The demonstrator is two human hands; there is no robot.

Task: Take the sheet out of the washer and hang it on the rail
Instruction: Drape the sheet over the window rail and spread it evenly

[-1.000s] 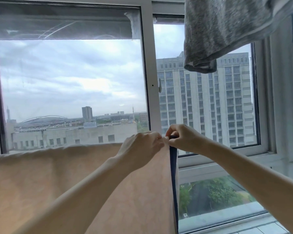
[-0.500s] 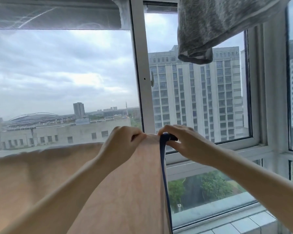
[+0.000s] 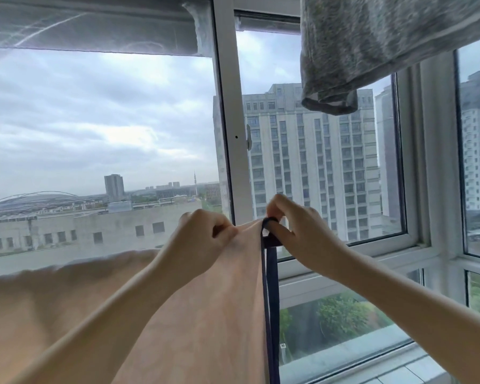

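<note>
Up at the window, both hands held the top corner of the peach sheet [image 3: 178,314].

Largest in view, the sheet hung in a broad drape across the lower left, its right edge trimmed with a dark navy band [image 3: 270,300] that fell straight down; what carried it was hidden under the cloth. A grey garment [image 3: 372,45] hung at the upper right, in front of the white window frame [image 3: 230,120]. The left hand [image 3: 203,236] was curled shut, fingers pinching the sheet's top edge just beside the corner. The right hand [image 3: 297,231] pinched the navy band at its top, thumb and forefinger closed on a small loop of it, the other fingers bent. Against half a second before, the hands sat slightly farther apart and the band's loop stood more open.
</note>
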